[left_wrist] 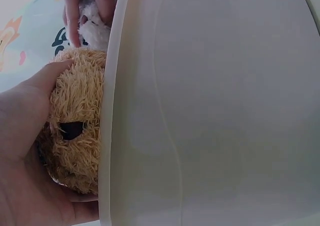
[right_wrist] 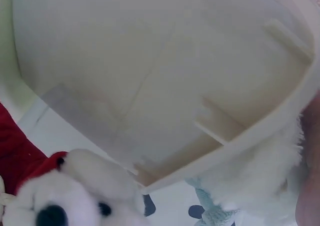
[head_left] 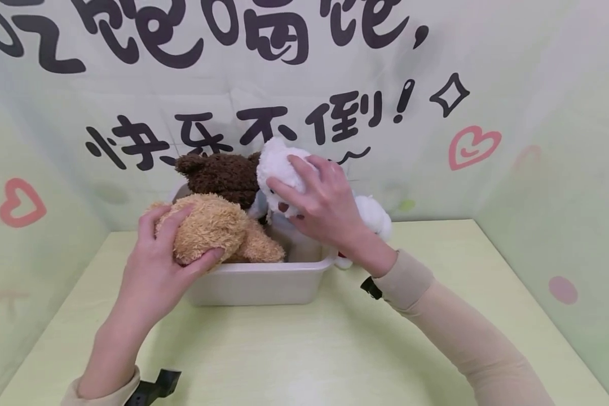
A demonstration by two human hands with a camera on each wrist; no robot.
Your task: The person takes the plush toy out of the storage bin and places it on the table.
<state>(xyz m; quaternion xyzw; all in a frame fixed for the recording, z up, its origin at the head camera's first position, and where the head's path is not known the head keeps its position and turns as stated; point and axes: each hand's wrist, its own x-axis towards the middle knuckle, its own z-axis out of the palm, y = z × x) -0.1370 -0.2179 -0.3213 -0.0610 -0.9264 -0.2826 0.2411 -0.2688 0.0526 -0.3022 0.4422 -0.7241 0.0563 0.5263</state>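
Note:
My left hand [head_left: 152, 270] grips a curly tan plush bear [head_left: 208, 225] by its head, over the left front rim of a white plastic bin [head_left: 259, 285]. In the left wrist view, the bear's dark nose [left_wrist: 72, 130] faces the camera. With fingers spread round its head, my right hand [head_left: 330, 206] holds a white plush bear [head_left: 279, 169] above the bin's right part. Light blue cloth [right_wrist: 220, 213] shows below that bear in the right wrist view. Behind the tan bear, a dark brown plush bear [head_left: 225, 177] sits at the bin's back.
Right of the bin, on the pale wooden table [head_left: 294, 349], lies another white plush animal [right_wrist: 60, 196] with red cloth [right_wrist: 20, 146], partly hidden by my right arm. A printed backdrop [head_left: 411, 186] rises behind the table, and pale walls flank both sides.

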